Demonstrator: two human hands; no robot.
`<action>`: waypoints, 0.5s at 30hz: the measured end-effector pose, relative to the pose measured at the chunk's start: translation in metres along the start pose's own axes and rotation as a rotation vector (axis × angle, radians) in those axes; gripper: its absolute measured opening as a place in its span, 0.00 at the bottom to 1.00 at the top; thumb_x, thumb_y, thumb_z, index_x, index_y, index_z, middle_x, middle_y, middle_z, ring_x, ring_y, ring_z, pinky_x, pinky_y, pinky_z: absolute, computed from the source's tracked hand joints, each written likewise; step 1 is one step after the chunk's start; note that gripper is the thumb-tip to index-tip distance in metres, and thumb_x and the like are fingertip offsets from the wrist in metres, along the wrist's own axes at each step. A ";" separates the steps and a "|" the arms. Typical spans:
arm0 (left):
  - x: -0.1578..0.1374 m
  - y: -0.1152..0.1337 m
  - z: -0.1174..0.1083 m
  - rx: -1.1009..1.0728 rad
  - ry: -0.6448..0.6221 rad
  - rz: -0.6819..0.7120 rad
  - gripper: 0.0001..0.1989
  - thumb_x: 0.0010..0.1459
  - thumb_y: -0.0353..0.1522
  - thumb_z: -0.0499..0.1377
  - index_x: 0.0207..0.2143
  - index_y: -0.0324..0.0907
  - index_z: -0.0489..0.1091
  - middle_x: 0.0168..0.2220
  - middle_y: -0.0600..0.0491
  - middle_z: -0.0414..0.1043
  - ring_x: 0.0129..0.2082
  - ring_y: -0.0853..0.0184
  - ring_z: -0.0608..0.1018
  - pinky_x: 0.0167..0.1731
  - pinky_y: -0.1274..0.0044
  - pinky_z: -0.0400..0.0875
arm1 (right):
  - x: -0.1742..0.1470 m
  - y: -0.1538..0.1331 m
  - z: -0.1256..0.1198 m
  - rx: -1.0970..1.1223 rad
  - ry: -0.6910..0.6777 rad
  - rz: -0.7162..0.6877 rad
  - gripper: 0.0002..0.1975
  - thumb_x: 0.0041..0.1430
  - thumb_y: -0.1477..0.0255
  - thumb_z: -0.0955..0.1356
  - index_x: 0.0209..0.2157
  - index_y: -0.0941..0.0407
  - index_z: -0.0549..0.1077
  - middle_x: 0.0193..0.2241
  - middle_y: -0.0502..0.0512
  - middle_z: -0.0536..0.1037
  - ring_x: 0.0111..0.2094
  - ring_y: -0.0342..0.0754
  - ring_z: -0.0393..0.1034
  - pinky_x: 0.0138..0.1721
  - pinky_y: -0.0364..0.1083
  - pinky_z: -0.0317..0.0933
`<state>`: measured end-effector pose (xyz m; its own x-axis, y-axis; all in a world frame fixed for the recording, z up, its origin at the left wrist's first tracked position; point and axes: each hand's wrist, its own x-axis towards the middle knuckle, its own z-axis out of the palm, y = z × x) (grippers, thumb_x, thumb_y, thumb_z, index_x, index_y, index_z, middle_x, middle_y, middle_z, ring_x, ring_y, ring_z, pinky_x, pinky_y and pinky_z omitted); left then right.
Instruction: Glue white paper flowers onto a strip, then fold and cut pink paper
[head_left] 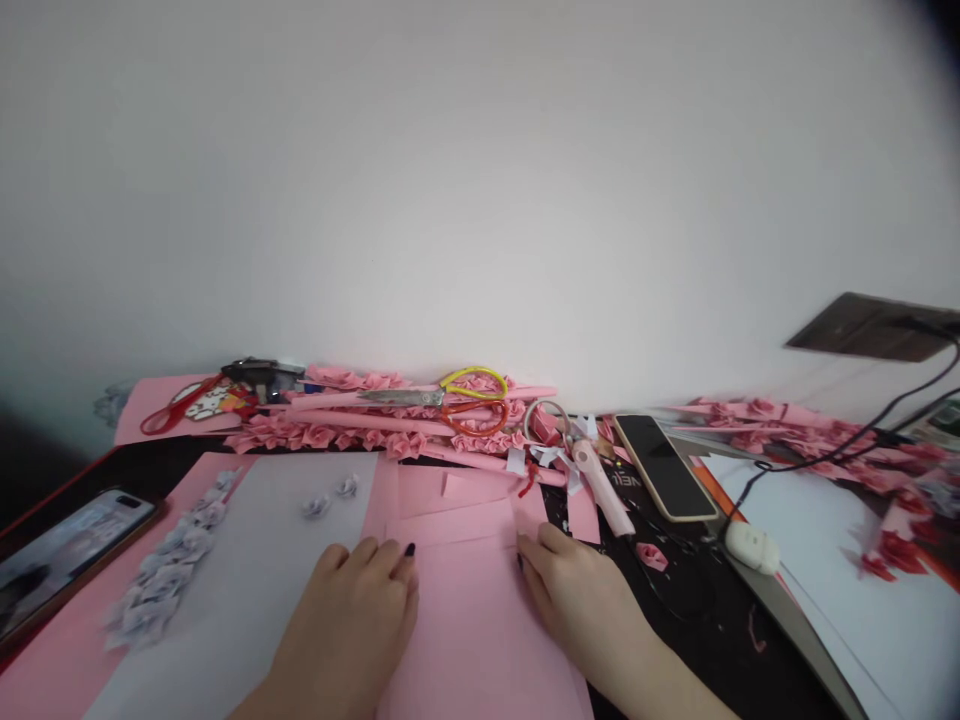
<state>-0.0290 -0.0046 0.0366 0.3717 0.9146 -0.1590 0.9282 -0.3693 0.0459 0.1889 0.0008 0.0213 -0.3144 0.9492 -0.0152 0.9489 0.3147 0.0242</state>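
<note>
While the pink paper point(474, 625) lies over the dark table point(724, 650), the left hand point(360, 605) rests half-curled at its left edge and the right hand point(581, 585), likewise half-curled, at its right edge, whether either pinches it being unclear, with scissors point(435, 398) beyond it.

Lt-grey wall point(480, 180) stands behind dk tbl point(697, 650), brn wall plate point(840, 325) at R.

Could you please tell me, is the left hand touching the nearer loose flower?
Apart. The head view shows a strip of bare white sheet between the left hand and the nearer loose flower.
</note>
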 end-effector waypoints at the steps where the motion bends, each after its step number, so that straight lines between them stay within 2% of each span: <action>1: 0.000 0.000 -0.001 0.018 -0.002 0.009 0.16 0.58 0.25 0.45 0.36 0.40 0.73 0.34 0.47 0.73 0.37 0.56 0.72 0.34 0.64 0.61 | 0.000 0.000 0.001 0.003 0.001 0.009 0.10 0.58 0.77 0.60 0.34 0.53 0.72 0.28 0.52 0.72 0.24 0.46 0.69 0.21 0.42 0.53; 6: 0.006 -0.008 0.003 -0.098 0.055 0.046 0.17 0.58 0.24 0.45 0.28 0.41 0.73 0.31 0.50 0.73 0.34 0.61 0.73 0.36 0.66 0.62 | 0.006 -0.001 0.006 0.216 0.048 0.040 0.09 0.59 0.76 0.60 0.31 0.56 0.70 0.30 0.54 0.72 0.29 0.47 0.69 0.27 0.42 0.57; 11: 0.013 -0.018 0.008 -0.292 0.092 -0.006 0.15 0.58 0.28 0.46 0.28 0.42 0.72 0.29 0.52 0.73 0.33 0.65 0.73 0.38 0.72 0.62 | 0.012 0.007 0.005 0.499 0.048 0.000 0.03 0.58 0.75 0.61 0.32 0.56 0.65 0.29 0.52 0.72 0.30 0.46 0.67 0.29 0.41 0.57; 15: 0.015 -0.019 0.009 -0.389 0.085 -0.043 0.13 0.58 0.30 0.47 0.28 0.42 0.69 0.29 0.53 0.73 0.32 0.65 0.73 0.35 0.74 0.62 | 0.018 0.013 0.009 0.617 0.052 -0.036 0.02 0.57 0.75 0.62 0.31 0.55 0.63 0.26 0.49 0.71 0.29 0.45 0.66 0.29 0.41 0.55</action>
<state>-0.0409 0.0141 0.0245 0.3170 0.9444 -0.0877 0.8742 -0.2550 0.4133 0.1959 0.0215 0.0125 -0.3332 0.9418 0.0437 0.7737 0.2996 -0.5583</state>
